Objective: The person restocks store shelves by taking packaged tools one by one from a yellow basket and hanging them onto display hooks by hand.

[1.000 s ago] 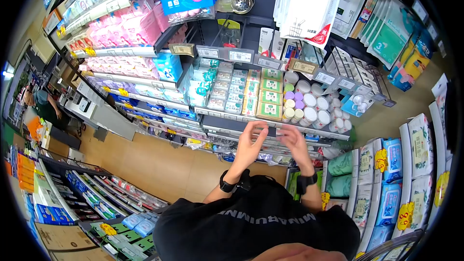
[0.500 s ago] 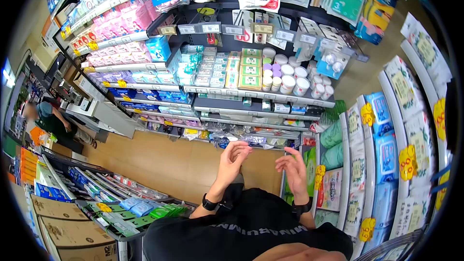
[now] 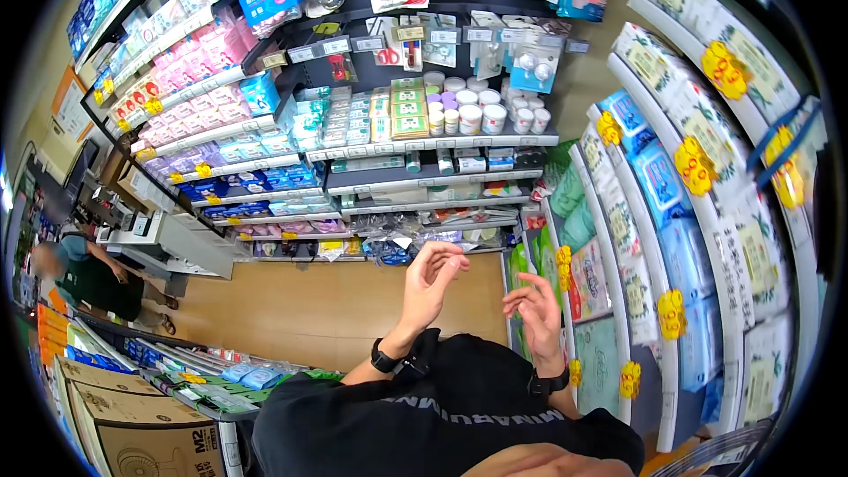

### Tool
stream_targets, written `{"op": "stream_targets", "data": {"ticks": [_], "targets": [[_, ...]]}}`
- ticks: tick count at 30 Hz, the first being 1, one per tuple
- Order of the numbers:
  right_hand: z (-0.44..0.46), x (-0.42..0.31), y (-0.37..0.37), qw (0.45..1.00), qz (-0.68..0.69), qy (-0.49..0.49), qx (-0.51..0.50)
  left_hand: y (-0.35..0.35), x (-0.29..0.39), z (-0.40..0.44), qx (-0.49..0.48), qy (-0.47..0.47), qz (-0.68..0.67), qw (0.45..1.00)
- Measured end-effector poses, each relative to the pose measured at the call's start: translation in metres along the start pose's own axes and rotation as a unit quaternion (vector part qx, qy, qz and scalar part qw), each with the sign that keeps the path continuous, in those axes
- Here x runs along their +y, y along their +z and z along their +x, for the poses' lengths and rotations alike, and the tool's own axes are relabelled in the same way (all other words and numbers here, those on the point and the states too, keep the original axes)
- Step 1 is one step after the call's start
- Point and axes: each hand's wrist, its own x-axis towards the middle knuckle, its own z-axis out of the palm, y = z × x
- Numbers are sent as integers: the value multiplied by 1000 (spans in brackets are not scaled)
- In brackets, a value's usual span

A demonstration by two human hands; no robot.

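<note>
My left hand (image 3: 430, 281) is raised in front of my chest, its fingers curved and apart from the thumb, holding nothing. To its right my right hand (image 3: 537, 311) is up as well, fingers loosely bent and spread, also with nothing in it. The two hands do not touch each other or any goods. Beyond them stands a shelf unit (image 3: 433, 150) with white-lidded jars (image 3: 470, 118), green-and-tan boxes (image 3: 409, 109) and blue-and-white packs (image 3: 337, 117).
Packs of tissues and wipes (image 3: 661, 184) fill shelves close on the right. A cardboard carton (image 3: 155, 446) stands at lower left. Another person (image 3: 97, 281) is by a counter (image 3: 177, 243) on the left. Tan floor (image 3: 291, 300) lies between the shelves.
The view has turned to the right, showing more of the right shelves. My hands have moved farther apart and lower relative to the shelf unit ahead.
</note>
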Motion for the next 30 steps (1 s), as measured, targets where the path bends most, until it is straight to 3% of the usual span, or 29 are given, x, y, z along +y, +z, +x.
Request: {"op": "stream_targets", "data": {"ticks": [4, 12, 18, 30], "targets": [[-36, -10, 14, 999, 3, -23, 35, 3, 15, -23, -43, 25, -14, 999], [-117, -22, 65, 995, 66, -22, 67, -14, 39, -105, -76, -30, -8, 997], [-209, -23, 104, 992, 9, -10, 124, -17, 43, -178, -116, -70, 1, 991], [-371, -52, 131, 946, -35, -105, 304, 64, 39, -265, -343, -160, -27, 925]]}}
